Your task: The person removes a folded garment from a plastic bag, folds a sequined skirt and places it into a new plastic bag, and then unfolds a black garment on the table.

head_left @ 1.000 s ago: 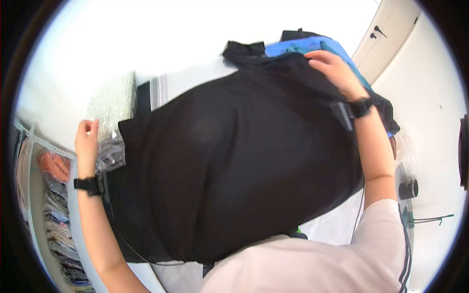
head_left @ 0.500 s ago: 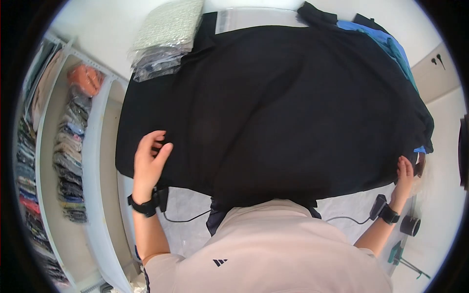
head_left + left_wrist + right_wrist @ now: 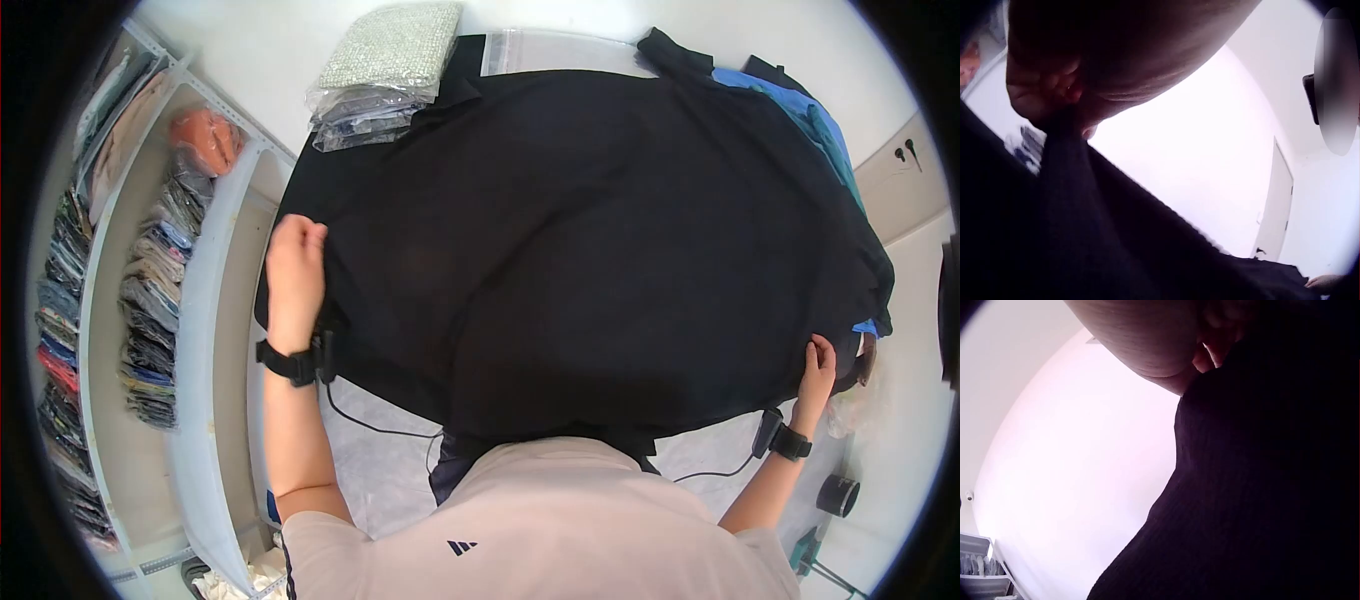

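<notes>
A large black garment (image 3: 600,230) lies spread across the table, its near edge beside the person's body. At its left side, the left hand (image 3: 295,265) pinches the cloth; the left wrist view shows a fold of black fabric (image 3: 1069,162) drawn up between thumb and curled fingers (image 3: 1041,87). The right hand (image 3: 818,370) is at the garment's near right edge. In the right wrist view, its fingers (image 3: 1200,359) grip the dark fabric (image 3: 1241,462) at the edge, partly in shadow.
At the back left stands a stack of clear-bagged folded items (image 3: 375,110) topped by a pale textured piece (image 3: 400,45). A clear plastic bag (image 3: 560,52) lies along the back. Blue cloth (image 3: 790,95) shows at the back right. Shelves (image 3: 215,260) of bagged clothes line the left.
Both hands have come from the far side toward the near edge, and the garment now lies flatter. Since half a second ago, the left hand has closed on the cloth.
</notes>
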A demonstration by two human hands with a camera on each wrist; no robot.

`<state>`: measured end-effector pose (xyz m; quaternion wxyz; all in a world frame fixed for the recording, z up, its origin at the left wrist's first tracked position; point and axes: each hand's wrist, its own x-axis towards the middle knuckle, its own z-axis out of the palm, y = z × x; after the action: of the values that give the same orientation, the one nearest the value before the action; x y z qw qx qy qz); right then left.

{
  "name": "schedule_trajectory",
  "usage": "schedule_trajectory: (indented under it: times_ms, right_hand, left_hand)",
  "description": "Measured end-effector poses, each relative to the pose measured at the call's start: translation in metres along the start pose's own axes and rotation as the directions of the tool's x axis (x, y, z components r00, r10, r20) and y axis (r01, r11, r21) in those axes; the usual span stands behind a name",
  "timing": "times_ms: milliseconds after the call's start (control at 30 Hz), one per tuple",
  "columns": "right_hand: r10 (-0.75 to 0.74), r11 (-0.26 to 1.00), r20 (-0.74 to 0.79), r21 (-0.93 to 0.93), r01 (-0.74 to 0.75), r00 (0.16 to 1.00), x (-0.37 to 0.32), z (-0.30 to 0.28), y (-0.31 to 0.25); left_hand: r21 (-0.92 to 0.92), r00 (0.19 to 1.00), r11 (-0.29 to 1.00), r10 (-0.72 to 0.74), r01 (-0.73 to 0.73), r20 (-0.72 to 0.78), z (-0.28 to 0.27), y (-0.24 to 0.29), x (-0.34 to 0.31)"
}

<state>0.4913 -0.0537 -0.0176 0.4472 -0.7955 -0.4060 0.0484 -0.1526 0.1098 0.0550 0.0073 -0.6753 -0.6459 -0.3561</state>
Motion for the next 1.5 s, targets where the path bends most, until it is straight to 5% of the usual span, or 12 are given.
schedule_trajectory:
  times_ms: [100,233,433,567,833,1100,1167,1233,1333,1400,1433,1500]
  right_hand:
    - [-0.019,1.0,0.018,-0.016,0.019,1.0,0.002,0.001,0.011]
    - [-0.098,0.995,0.004,-0.001,0.098,0.995,0.001,0.003,0.013]
    - [-0.182,0.98,-0.071,-0.094,0.175,0.981,-0.002,0.009,0.012]
    - [-0.242,0.956,-0.105,-0.193,0.219,0.964,-0.005,0.015,-0.001]
    - [-0.219,0.928,-0.108,-0.33,0.173,0.97,-0.013,0.015,-0.012]
    - [-0.255,0.881,-0.155,-0.443,0.164,0.954,-0.015,0.025,-0.013]
    - [-0.262,0.877,-0.155,-0.449,0.169,0.952,-0.015,0.026,-0.009]
    - [-0.272,0.874,-0.161,-0.454,0.174,0.949,-0.015,0.025,-0.007]
    - [-0.271,0.875,-0.156,-0.452,0.175,0.95,-0.016,0.027,-0.01]
    - [-0.26,0.868,-0.158,-0.47,0.159,0.953,-0.016,0.026,-0.008]
    - [-0.263,0.868,-0.157,-0.47,0.162,0.952,-0.015,0.026,-0.008]
    - [-0.269,0.868,-0.151,-0.467,0.171,0.951,-0.015,0.025,-0.006]
  left_hand:
    - [0.082,0.995,0.997,0.012,-0.004,-0.098,-0.008,-0.025,0.022]
    - [0.259,0.956,0.965,-0.045,-0.033,0.289,-0.006,-0.029,0.036]
    - [-0.05,0.875,0.936,0.345,-0.349,0.34,0.03,0.045,0.104]
    - [0.119,0.868,0.956,0.186,-0.268,0.461,0.092,0.07,0.141]
    - [0.404,0.945,0.892,0.071,-0.202,0.318,0.148,0.077,0.167]
    - [0.138,0.994,0.984,0.109,-0.111,0.02,0.108,0.063,0.207]
    - [-0.191,0.771,0.929,-0.136,0.318,0.622,0.099,0.062,0.197]
    - [-0.171,0.551,0.886,-0.108,0.431,0.828,0.1,0.056,0.18]
    - [-0.092,0.425,0.89,-0.12,0.447,0.897,0.101,0.037,0.159]
    - [-0.216,0.46,0.537,-0.374,0.815,0.806,0.096,0.024,0.154]
    - [-0.218,0.461,0.535,-0.374,0.816,0.805,0.099,0.021,0.154]
    - [-0.632,0.378,-0.05,-0.764,0.773,0.523,0.102,0.018,0.152]
